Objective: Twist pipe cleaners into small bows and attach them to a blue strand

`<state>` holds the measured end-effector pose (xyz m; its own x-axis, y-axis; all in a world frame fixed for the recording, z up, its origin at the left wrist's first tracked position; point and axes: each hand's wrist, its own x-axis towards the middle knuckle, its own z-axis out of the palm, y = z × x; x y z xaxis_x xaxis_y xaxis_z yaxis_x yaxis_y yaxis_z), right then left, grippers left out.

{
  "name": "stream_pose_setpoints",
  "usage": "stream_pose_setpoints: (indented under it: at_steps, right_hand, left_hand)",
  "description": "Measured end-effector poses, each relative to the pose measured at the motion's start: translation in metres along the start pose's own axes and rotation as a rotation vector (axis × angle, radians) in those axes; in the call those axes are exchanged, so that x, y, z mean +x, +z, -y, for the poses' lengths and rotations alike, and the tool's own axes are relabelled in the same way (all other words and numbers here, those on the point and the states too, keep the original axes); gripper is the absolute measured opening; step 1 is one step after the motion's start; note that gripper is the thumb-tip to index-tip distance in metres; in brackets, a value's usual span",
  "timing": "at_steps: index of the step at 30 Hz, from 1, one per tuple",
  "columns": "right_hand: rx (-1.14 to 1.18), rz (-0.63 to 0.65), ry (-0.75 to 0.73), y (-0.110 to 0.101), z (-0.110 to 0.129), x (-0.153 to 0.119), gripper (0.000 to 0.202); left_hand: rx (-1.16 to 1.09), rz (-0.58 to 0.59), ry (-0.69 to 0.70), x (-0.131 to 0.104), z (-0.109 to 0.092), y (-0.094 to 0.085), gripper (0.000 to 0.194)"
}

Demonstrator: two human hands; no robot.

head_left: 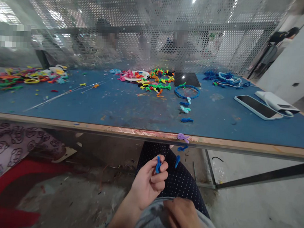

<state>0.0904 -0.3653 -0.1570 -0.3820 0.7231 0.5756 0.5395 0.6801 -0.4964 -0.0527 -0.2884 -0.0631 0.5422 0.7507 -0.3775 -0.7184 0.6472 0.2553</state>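
Left hand (149, 181): palm turned up above the lap, fingers curled, thumb and fingertips pinching a small blue looped piece (158, 165). Piece stands roughly upright in the grip, clear of the table edge. Right hand (181, 214): low against the grey clothing at the waist, blurred; cannot tell whether it grips anything.

Just right of the pinched piece, a line of small looped pieces runs from the lap up over the table edge: two blue ones below the edge, a purple piece (183, 138) at the wooden rim, then blue, pale green-white, dark blue and light blue on the blue tabletop (132, 108). Any thread between them too fine to make out.

Holders of a sort: blue braided ring (179, 95) lying flat at the top of that line, tabletop showing through it, green bit at its far rim. Behind it, a dark flat panel (191, 81). Centre heap (157, 82), multicoloured, piled partly around a white flat object (145, 74); whether a dish, cannot tell. Right heap (211, 76), dark blue, with a pale loop (231, 84) lying over it. Far left, another mixed heap (30, 75). Right side: phone (259, 107), face up, beside a white device (275, 101).
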Motion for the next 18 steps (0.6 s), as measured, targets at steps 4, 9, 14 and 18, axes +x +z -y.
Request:
stream_pose_setpoints:
  at_steps: [4, 9, 14, 18]
  right_hand:
    - [0.496, 0.119, 0.155, -0.012, -0.005, 0.007, 0.024]
    - [0.53, -0.033, 0.299, -0.101, -0.037, 0.042, 0.033]
    - [-0.306, -0.159, 0.035, -0.176, -0.113, 0.15, 0.014]
    - [-0.741, 0.247, -0.148, -0.173, -0.186, 0.239, 0.03]
  left_hand:
    - [0.252, -0.014, 0.063, -0.002, 0.001, -0.005, 0.011]
    - [0.538, -0.023, 0.177, -0.003, 0.001, -0.009, 0.018]
    - [0.662, 0.037, 0.212, 0.0, -0.002, 0.002, 0.026]
    - [0.73, 0.071, 0.228, 0.0, -0.009, 0.02, 0.035]
